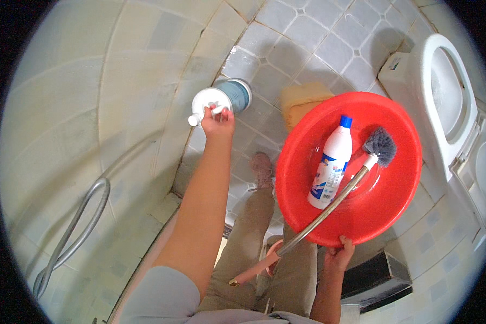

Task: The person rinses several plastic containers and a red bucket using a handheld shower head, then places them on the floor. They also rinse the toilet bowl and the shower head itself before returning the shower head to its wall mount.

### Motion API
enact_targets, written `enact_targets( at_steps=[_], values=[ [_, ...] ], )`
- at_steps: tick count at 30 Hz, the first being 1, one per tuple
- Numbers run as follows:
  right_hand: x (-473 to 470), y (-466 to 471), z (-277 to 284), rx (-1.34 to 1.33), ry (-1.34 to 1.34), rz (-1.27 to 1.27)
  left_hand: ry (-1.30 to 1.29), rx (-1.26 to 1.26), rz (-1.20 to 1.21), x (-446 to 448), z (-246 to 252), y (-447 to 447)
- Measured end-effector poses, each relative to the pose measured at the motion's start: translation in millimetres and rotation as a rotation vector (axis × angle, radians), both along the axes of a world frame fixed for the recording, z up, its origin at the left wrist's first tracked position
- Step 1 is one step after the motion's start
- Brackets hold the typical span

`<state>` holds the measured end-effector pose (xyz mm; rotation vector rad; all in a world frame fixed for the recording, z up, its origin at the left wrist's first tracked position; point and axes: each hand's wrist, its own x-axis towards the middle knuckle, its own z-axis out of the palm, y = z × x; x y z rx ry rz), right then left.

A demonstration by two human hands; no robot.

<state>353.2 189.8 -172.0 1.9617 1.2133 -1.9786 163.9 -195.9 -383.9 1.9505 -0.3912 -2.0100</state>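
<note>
My left hand (pixel 218 122) grips the handle of a large white plastic jug (pixel 202 100) with a white screw cap and a teal label, beside the tiled wall. Whether the jug's base touches the floor is hard to tell. At the lower right, my right hand (pixel 340 255) holds the rim of a red plastic basin (pixel 382 206), tilted in front of me. Inside it lies a white squeeze bottle (pixel 335 162) with a blue cap and printed label. A toilet brush (pixel 326 212) rests with its grey bristle head in the basin, its long handle reaching over the rim towards me.
A white toilet (pixel 425 77) with its seat raised stands at right. Behind the basin, a yellowish sponge-like block (pixel 303 99) sits on the grey tiled floor (pixel 328 38). A grey hose (pixel 81 222) hangs along the left wall. A black box-like object (pixel 372 275) is at lower right.
</note>
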Motion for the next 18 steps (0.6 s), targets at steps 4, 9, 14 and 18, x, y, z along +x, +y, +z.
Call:
enact_targets(
  at_steps=[4,9,14,18],
  values=[
    [1.6,-2.5,6.5,0.026,-0.032,-0.023,-0.084,-0.225,-0.565,16.3,60.4,8.1],
    [11.7,-3.7,12.0,-0.007,0.095,-0.082,-0.198,-0.583,-1.137,28.4,166.1,16.3],
    [12.4,-12.9,16.9,-0.058,0.218,-0.104,-0.077,-0.846,-1.474,16.3,225.6,21.8],
    [13.2,-14.1,50.0,-0.075,0.271,-0.102,-0.117,-0.691,-1.669,18.5,267.9,50.7]
  ],
)
